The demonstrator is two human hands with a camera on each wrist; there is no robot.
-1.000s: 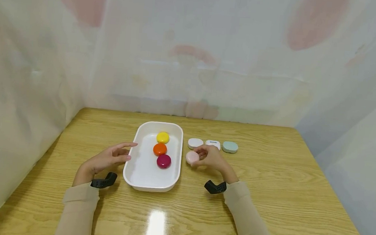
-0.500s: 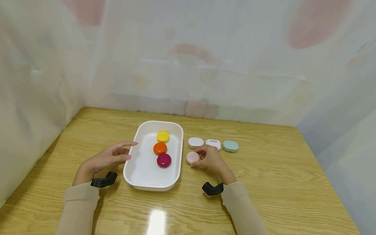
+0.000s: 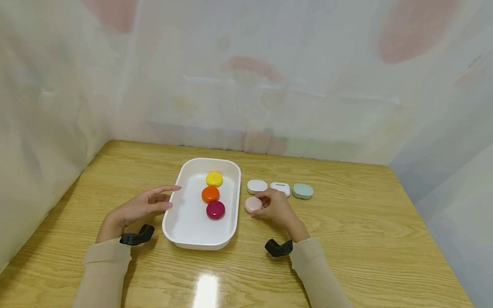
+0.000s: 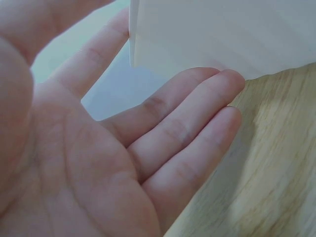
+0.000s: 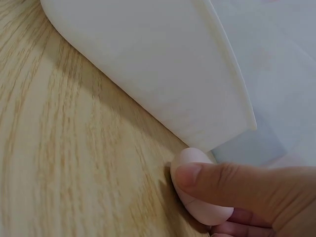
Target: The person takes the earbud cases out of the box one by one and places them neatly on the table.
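Observation:
In the head view my right hand (image 3: 276, 208) pinches a small, round pink case (image 3: 253, 205) just right of the white tray (image 3: 196, 245). The right wrist view shows my thumb (image 5: 217, 182) along the top of the pink case (image 5: 190, 158), which has a thin seam and lies on the wood close to the tray wall (image 5: 148, 64). My left hand (image 3: 141, 207) is at the tray's left side, fingers loosely extended; the left wrist view has its fingertips against the tray wall (image 4: 212, 39). Inside the tray lie yellow (image 3: 214, 178), orange (image 3: 210, 194) and dark magenta (image 3: 215, 210) round cases.
Behind my right hand, a white oval case (image 3: 257, 186), a white case with a grey slot (image 3: 280, 187) and a pale green oval case (image 3: 302, 191) stand in a row. The wooden table (image 3: 375, 243) is bordered by hanging patterned sheets (image 3: 251, 100).
My right wrist has shifted slightly left since the first frame, fingers still on the pink case. The case, the tray and my left hand keep their places.

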